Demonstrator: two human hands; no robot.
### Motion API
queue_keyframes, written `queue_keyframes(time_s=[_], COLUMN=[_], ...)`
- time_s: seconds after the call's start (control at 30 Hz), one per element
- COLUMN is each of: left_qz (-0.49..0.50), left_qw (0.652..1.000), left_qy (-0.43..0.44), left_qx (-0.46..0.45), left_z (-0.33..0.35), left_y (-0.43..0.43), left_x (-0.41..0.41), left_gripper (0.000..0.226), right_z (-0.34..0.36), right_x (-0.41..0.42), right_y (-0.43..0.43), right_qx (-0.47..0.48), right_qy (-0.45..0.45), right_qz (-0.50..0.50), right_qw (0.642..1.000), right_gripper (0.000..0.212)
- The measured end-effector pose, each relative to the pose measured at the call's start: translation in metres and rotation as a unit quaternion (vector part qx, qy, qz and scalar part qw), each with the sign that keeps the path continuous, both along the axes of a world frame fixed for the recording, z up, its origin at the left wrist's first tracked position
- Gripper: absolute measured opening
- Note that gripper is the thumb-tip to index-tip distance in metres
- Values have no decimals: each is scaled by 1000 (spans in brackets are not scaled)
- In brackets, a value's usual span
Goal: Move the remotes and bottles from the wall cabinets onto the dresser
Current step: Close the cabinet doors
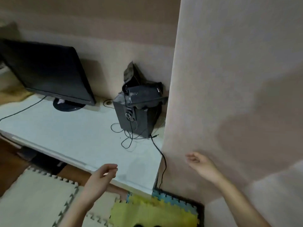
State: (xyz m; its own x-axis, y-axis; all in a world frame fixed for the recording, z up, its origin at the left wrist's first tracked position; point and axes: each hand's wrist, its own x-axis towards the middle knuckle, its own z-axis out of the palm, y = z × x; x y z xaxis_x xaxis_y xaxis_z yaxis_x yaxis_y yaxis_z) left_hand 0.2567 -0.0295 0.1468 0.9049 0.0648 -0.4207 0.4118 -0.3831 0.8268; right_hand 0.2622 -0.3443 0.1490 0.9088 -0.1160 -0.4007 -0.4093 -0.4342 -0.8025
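The white dresser top stretches from the left to the wall corner in the head view. No remote, bottle or wall cabinet is in view. My left hand hovers over the dresser's front edge, fingers loosely curled, holding nothing. My right hand is raised in front of the beige wall panel to the right, fingers loosely curled and empty.
A black monitor stands on the dresser at the left. A black speaker box with smaller speakers piled on it sits in the corner, with loose cables trailing over the surface. Foam puzzle mats cover the floor.
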Motion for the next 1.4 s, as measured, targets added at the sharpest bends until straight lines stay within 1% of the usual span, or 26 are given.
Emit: queue_keyframes(time_s=[0.07, 0.13, 0.17, 0.23, 0.3, 0.33, 0.47, 0.57, 0.6, 0.63, 0.67, 0.73, 0.8, 0.83, 0.9, 0.97, 1.03, 1.1, 1.17, 1.27, 1.33, 1.4], left_qz=[-18, -36, -44, -52, -64, -71, -79, -82, -83, -81, -76, -65, -67, -74, -88, -99, -111, -119, -82, -9, 10, 19], left_qw=[993, 972, 955, 914, 863, 836, 754, 702, 688, 676, 665, 642, 620, 610, 595, 582, 570, 563, 560, 562, 585, 614], left_qy=[-118, -233, -291, -401, -497, -539, -642, -696, -709, -720, -728, -737, -733, -732, -740, -752, -762, -770, -783, -784, -765, -735], left_qx=[-9, -18, -26, -42, -64, -75, -110, -128, -131, -138, -150, -201, -272, -293, -302, -293, -286, -275, -259, -262, -270, -287], left_z=[55, 118, 150, 211, 270, 297, 383, 433, 447, 462, 477, 507, 533, 544, 562, 576, 584, 589, 592, 595, 594, 593], left_y=[-12, -23, -27, -31, -34, -36, -46, -55, -58, -60, -63, -65, -63, -61, -58, -55, -50, -44, -37, -16, 2, 18], left_x=[25, 44, 51, 61, 66, 67, 70, 73, 74, 75, 75, 73, 65, 60, 49, 40, 36, 36, 43, 68, 91, 116], left_gripper=[16, 19, 20, 17, 10, 11, 16, 17, 20, 23, 24, 17, 11, 12, 18, 18, 16, 18, 21, 16, 14, 6], right_z=[56, 118, 149, 210, 267, 295, 388, 447, 466, 485, 504, 539, 563, 572, 584, 592, 596, 596, 595, 594, 595, 597], right_x=[24, 37, 41, 45, 46, 44, 34, 30, 31, 32, 34, 37, 36, 35, 36, 41, 48, 56, 63, 77, 90, 104], right_y=[16, 29, 34, 40, 42, 43, 49, 62, 66, 70, 74, 84, 94, 101, 115, 128, 140, 149, 160, 176, 185, 192], right_qx=[12, 5, 6, 9, 10, 12, 17, 0, -7, -11, -8, 5, 15, 11, -7, 8, 42, 32, -14, -110, -190, -237], right_qy=[-98, -198, -249, -356, -462, -510, -661, -742, -761, -773, -779, -786, -799, -806, -816, -820, -818, -818, -822, -820, -803, -784], right_qz=[49, 93, 106, 108, 99, 92, 61, 58, 51, 42, 34, 38, 63, 78, 96, 110, 123, 113, 98, 81, 77, 85], right_qw=[994, 976, 963, 928, 881, 855, 747, 668, 647, 633, 627, 617, 598, 587, 570, 561, 561, 563, 561, 555, 560, 567], right_gripper=[16, 21, 24, 27, 29, 29, 23, 18, 19, 19, 17, 16, 21, 24, 31, 31, 29, 35, 41, 42, 42, 40])
